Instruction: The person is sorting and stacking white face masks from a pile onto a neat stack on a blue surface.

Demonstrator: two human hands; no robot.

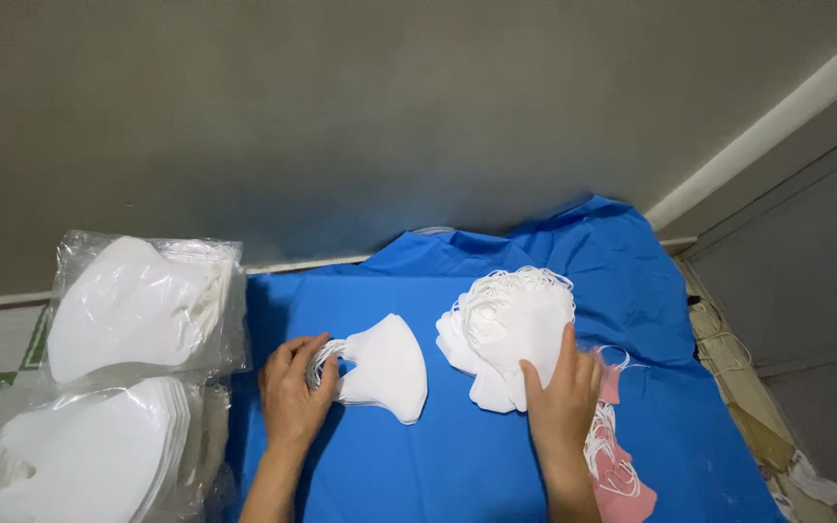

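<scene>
- Left hand (294, 395) sits on the blue cloth (438, 465), its fingers (314, 363) curled around the ear loops at the near end of a small stack of white masks (387, 366); from this view the fingers look closed on the loops, thumb hidden behind them.
- That small stack runs away from the left fingertips toward the person's right, long axis roughly side to side, pointed nose end farthest from the fingers and tipped slightly down.
- Right hand (562, 397) lies flat, palm down, fingers (568, 341) together and stretched forward, pressing on the lower right edge of a bigger pile of white masks (506, 334).
- The big pile spreads up and to the left of the right fingertips, loops fanned along its far rim.
- The two piles lie near each other but apart, a strip of blue cloth between them; the left hand is nearer the small stack, the right nearer the pile.
- Under the right wrist, pink masks (622, 475) with white loops peek out.
- Well to the left of the left fingers, two clear bags of white masks (138, 310) rest at the cloth's edge.
</scene>
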